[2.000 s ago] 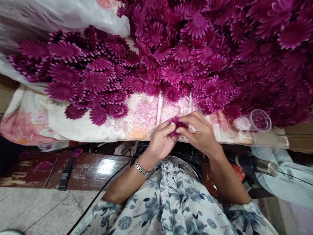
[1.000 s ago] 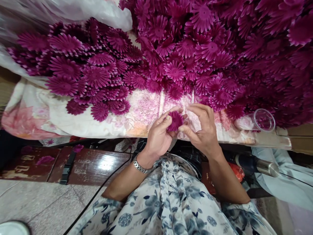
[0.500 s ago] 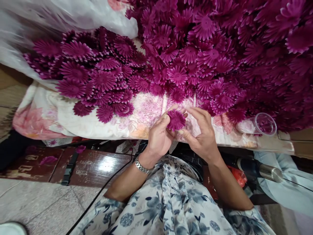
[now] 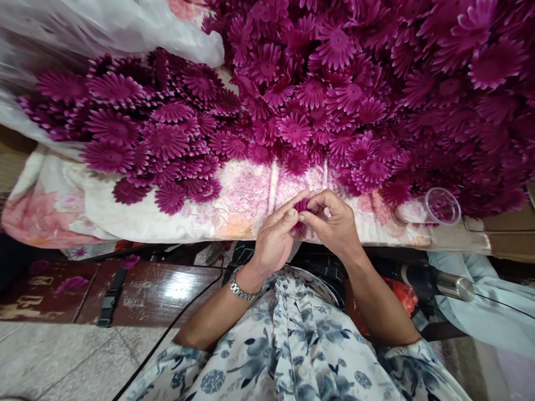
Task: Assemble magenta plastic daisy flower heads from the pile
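Note:
A small magenta artificial flower (image 4: 301, 207) is held between my two hands over the front edge of the table. My left hand (image 4: 276, 236) pinches it from the left with the thumb on top. From the right, the thumb and fingers of my right hand (image 4: 332, 223) close on its petals. Most of the flower is hidden by my fingers, and its petals look gathered together. Just beyond my hands, a large heap of the same magenta flowers (image 4: 295, 129) covers the table. Flatter stacks of petal layers (image 4: 167, 142) lie to the left.
A clear plastic cup (image 4: 443, 206) lies on its side at the table's right front. White plastic sheeting (image 4: 125, 28) covers the back left. A floral cloth (image 4: 83, 206) lines the table. Below are a dark red bench (image 4: 167, 289) and a metal-ended flask (image 4: 455, 287).
My right hand has moved in and closed on the flower, which faced up openly in my left hand before. The petals are now largely covered. The view has shifted slightly.

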{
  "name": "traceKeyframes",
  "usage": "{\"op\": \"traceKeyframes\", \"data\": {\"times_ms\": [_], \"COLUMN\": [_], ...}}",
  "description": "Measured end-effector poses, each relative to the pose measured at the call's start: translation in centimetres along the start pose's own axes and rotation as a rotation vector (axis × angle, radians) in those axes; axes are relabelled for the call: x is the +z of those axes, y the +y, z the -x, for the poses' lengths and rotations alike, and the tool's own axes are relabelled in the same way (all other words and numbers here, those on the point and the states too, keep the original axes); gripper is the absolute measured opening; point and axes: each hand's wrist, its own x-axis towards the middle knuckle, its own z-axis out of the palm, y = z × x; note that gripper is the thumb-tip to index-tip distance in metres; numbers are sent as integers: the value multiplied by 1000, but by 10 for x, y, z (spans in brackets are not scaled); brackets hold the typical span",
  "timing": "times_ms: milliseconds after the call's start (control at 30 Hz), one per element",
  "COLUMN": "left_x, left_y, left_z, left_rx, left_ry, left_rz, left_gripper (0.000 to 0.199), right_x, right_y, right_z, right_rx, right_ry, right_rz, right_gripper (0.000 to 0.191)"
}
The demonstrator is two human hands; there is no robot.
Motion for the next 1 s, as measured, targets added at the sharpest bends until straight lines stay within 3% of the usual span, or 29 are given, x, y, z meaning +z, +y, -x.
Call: {"op": "traceKeyframes", "data": {"times_ms": [267,533,733,1000], "left_x": [-3,-2,-3,1], "left_y": [-2,-5,0,5], "left_z": [1,0,-2,0], "left_rx": [-35,-12,62,-1], "left_ry": [40,68,191,169], "left_rz": [51,78,48,-12], "left_gripper": [28,24,20,23], "right_x": [3,6,-5,-8], "right_y": [0,0,0,1], "right_z": [2,7,6,6], "right_rx": [-250,-280,-235,-172], "right_ry": [29,100,209,129], "right_rz": [221,297,317,216], "right_gripper": [13,13,12,10]}}
